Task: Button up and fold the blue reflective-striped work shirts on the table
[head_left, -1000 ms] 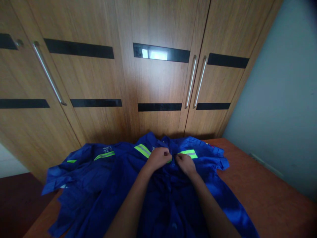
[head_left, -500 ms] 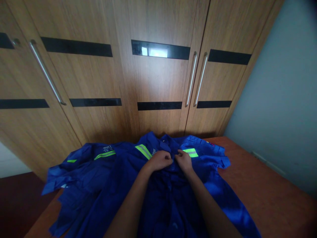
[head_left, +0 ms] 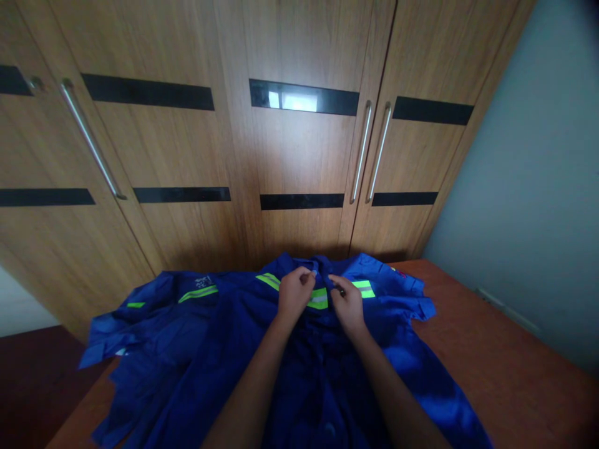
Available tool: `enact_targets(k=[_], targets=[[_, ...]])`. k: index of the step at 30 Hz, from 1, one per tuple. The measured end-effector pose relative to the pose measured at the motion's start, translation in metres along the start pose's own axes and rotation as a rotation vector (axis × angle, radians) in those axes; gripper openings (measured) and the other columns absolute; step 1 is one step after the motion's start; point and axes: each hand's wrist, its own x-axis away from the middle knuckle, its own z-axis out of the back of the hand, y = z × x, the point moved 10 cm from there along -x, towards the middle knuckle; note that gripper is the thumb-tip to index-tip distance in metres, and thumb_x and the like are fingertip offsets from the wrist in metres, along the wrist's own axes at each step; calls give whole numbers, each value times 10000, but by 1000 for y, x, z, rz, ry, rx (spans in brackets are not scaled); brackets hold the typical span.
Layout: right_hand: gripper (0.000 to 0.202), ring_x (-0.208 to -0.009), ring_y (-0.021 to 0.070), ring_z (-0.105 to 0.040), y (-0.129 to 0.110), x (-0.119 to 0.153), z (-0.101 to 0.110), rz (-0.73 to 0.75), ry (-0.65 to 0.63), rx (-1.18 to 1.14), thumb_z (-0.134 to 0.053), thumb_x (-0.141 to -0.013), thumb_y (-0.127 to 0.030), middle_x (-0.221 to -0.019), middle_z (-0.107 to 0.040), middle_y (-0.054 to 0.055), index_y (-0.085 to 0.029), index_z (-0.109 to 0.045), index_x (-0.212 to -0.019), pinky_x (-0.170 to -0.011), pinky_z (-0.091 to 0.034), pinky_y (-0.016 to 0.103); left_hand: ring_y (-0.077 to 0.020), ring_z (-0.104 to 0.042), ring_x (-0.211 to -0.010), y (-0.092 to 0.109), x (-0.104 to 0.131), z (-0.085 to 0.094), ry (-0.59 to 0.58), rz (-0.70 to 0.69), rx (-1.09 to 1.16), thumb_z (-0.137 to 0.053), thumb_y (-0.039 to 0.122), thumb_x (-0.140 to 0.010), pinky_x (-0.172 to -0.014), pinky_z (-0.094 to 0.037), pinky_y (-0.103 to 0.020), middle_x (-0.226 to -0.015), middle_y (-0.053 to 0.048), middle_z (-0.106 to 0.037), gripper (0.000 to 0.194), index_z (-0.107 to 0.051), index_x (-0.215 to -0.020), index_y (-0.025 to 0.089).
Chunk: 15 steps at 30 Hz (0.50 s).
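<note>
A blue work garment (head_left: 412, 349) with yellow-green and silver reflective strips lies spread out, its collar toward the wardrobe. My left hand (head_left: 296, 292) pinches the garment's front edge just below the collar. On the other side of the front opening, my right hand (head_left: 345, 304) is closed on the cloth, with a small dark spot between thumb and finger. The two hands are a little apart, with a reflective strip (head_left: 319, 299) showing between them. A second blue garment (head_left: 159, 330) with similar strips lies to the left, partly beneath the first.
The garments lie on a reddish-brown surface (head_left: 486, 349). Behind it stands a wooden wardrobe (head_left: 299, 149) with black strips and long metal handles. A pale wall (head_left: 524, 206) rises at the right, and a dark floor (head_left: 37, 374) shows at the lower left.
Both hands have moved slightly up toward the collar, the left one more. The reflective strip between them has come into view, and the collar cloth has shifted.
</note>
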Motion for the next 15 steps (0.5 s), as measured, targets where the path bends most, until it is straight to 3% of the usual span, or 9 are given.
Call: enact_targets(k=[6, 15], targets=[[280, -874, 223, -650, 5, 0, 0, -148, 21, -174, -511, -819, -354, -891, -730, 59, -182, -718, -897, -803, -504, 346, -137, -566, -657, 18, 4, 1, -18, -102, -88, -504, 268, -849, -625, -359, -229, -670, 5, -618, 184, -603, -708, 204], [325, -744, 209, -649, 19, 1, -10, -295, -5, -286, -631, -735, -457, -779, -727, 45, -179, -729, -874, -708, -523, 335, -152, -574, -681, 28, 7, -8, -153, -184, -155, -455, 255, -888, -637, -361, -231, -698, 0, -615, 179, -587, -774, 216]])
